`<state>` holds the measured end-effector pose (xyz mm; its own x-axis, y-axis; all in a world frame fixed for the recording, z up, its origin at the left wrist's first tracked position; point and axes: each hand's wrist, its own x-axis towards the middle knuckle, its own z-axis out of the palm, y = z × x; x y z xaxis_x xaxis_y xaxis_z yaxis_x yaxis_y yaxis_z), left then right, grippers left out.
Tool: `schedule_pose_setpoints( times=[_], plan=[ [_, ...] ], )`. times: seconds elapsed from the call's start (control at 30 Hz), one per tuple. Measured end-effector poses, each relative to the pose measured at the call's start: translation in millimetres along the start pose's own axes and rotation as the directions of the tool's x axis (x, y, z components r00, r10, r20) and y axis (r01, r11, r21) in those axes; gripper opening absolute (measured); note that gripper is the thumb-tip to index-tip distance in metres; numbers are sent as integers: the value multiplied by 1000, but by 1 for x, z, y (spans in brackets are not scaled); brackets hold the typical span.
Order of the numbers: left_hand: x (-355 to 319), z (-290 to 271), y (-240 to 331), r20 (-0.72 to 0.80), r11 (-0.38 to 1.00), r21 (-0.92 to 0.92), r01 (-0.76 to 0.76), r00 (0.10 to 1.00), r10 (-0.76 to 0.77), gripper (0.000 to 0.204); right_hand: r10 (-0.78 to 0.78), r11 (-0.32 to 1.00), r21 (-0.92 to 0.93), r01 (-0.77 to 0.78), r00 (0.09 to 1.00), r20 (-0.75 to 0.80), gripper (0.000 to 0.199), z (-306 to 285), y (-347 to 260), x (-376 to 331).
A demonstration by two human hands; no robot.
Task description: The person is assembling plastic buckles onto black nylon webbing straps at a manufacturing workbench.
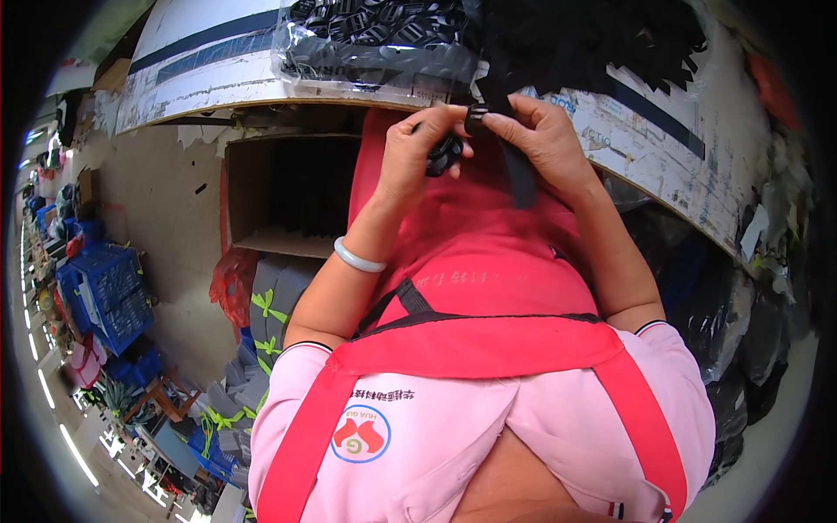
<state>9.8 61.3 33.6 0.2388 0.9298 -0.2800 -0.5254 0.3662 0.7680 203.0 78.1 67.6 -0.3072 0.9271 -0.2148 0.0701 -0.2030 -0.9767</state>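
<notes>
Far left, blue plastic crates (109,292) sit stacked on the floor, with small clutter around them too blurred to name. Next right, an open cardboard box (292,196) stands under the table edge, dark inside. Below it are grey bundles tied with green ribbon (266,307) and a red plastic bag (231,283).

The white worktable (218,65) curves across the top, with dark stripes on its surface. A clear plastic bag of black buckles (375,39) lies on it, just above the hands.

The left hand (418,152), a pale bangle (357,257) on its wrist, is curled, with thumb and fingers closed around a few black plastic buckles (445,155) bunched against the palm. Its forefinger reaches right to meet the other hand.

The right hand (545,139) pinches with thumb and forefinger tight on a black webbing strap (519,174) where a single black buckle (476,118) sits on it. The other fingers are folded loosely. The strap hangs down from the pinch over the red apron (471,261), and its upper end runs into a heap of black straps (593,39) on the table. The two hands touch at the fingertips, just below the table edge, in front of the person's chest.

Lower down are the pink shirt (558,418) and red apron straps. Far right, dark bags (741,331) are piled under the table, details unclear.
</notes>
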Motion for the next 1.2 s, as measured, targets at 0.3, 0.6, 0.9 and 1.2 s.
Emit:
schedule_pose_setpoints(
  times=[0.3, 0.6, 0.9, 1.2],
  plan=[
    [-5, -10, -1, 27, 945, -8, 326, 945, -326, 35, 17, 977, -211, 1, 996, 86, 24, -5, 4, 2],
    [-15, -7, -17, 4, 969, 46, 242, 970, -242, 25, 82, 930, -365, -53, 994, 66, 26, -6, 17, 0],
    [-16, -7, -10, -104, 937, 335, 101, 992, -69, 18, 132, 982, -142, -123, 990, 58, 31, 7, 8, -19],
    [-18, -11, -21, 31, 719, 666, -197, 971, 236, 12, 299, 946, 88, -311, 946, 124, 35, 16, 13, -26]
  ],
)
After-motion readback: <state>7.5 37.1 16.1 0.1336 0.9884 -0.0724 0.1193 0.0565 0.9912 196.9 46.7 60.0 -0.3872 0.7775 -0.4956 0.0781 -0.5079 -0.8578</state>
